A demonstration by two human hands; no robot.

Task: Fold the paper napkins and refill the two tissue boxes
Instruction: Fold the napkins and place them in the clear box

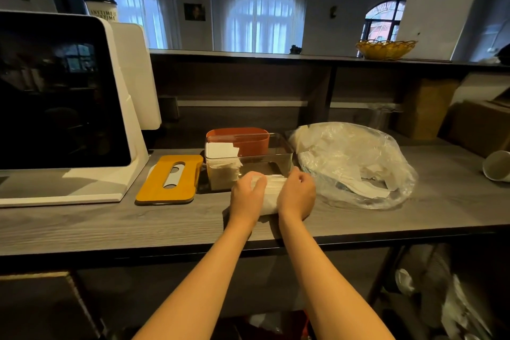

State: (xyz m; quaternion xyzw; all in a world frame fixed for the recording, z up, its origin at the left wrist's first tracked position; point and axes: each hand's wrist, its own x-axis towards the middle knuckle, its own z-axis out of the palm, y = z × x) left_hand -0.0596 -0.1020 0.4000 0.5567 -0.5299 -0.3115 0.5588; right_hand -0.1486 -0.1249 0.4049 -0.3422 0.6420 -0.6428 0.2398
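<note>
Both forearms enter from the near edge; the left hand [245, 196] and right hand [296, 193] are curled round opposite sides of a stack of white napkins [266, 190], each grip closed on the stack, which rests on the table [110, 226] just in front of the clear tissue box [248, 157]. The clear box stands open and holds some white paper against its left wall; the remainder of its interior looks largely unfilled. Directly behind and touching it is the red tissue box [242, 138], also open; its contents cannot be told. A yellow lid [168, 178] with a slot lies flat just left of the clear box. To the right, a plastic bag [353, 163] holds further loose napkins. Assessment: the task appears to be at an early-to-middle stage, with one stack in hand, neither box visibly full, supply remaining in the bag, and the lid not yet fitted. Clearance: bare table lies in front of the hands up to the near edge; the bag crowds the right, the lid and a white terminal [63, 96] occupy the left, and a paper cup [498, 165] lies on its side at far right.
</note>
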